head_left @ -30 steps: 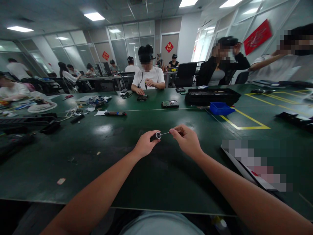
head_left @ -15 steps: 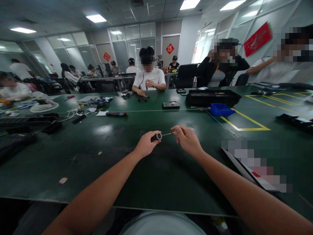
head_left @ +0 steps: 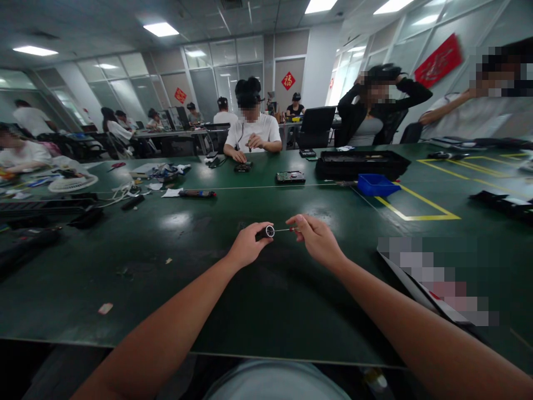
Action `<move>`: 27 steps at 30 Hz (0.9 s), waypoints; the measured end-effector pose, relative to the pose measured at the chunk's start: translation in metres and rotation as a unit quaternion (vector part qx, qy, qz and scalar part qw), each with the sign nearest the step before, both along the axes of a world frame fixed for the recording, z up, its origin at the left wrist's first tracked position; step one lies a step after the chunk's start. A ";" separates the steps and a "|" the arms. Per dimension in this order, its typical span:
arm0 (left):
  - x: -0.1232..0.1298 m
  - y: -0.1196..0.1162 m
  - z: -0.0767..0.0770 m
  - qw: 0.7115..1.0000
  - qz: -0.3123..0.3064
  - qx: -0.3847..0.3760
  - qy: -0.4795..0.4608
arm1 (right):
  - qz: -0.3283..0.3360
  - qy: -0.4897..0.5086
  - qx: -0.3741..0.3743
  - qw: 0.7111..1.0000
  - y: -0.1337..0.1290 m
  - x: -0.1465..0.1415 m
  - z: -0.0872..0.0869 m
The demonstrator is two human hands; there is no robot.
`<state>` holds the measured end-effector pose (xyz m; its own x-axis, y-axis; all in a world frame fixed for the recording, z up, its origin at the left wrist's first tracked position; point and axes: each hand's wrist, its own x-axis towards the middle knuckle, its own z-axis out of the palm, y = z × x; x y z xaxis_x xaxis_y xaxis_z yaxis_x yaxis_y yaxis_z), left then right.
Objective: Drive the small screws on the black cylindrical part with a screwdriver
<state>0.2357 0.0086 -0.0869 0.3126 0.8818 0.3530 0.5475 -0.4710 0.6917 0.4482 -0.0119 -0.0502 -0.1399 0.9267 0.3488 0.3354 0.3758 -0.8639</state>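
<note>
My left hand is closed around a small black cylindrical part whose round end has a pale ring and faces me. Held in my right hand is a screwdriver with a thin metal shaft and a red tip to its handle. The shaft points left, and its end lies at the ringed face of the black part; whether it sits in a screw there is too small to tell. Both hands are above the green table. My right fingers hide most of the screwdriver's handle.
Ahead lie a hard drive, a blue bin and a long black tray. A pen-shaped tool is at centre left, a white fan farther left. Right of my arm is a blurred-out flat object. Several people sit around.
My right fingers have shifted on the screwdriver handle, and its shaft looks slightly more level. My left hand keeps the black part in place. A person at the right has moved their raised arms.
</note>
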 end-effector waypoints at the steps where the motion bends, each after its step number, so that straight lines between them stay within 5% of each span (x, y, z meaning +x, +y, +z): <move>1: 0.000 0.000 0.000 1.000 0.001 -0.001 0.000 | -0.006 0.012 -0.003 1.000 0.001 -0.001 -0.001; 9: 0.000 0.001 0.000 1.000 0.006 0.002 0.006 | -0.010 0.083 -0.010 0.996 0.005 -0.001 -0.007; 27: -0.002 0.002 0.000 1.000 0.010 -0.001 0.008 | -0.023 0.026 -0.012 0.999 0.001 -0.001 -0.004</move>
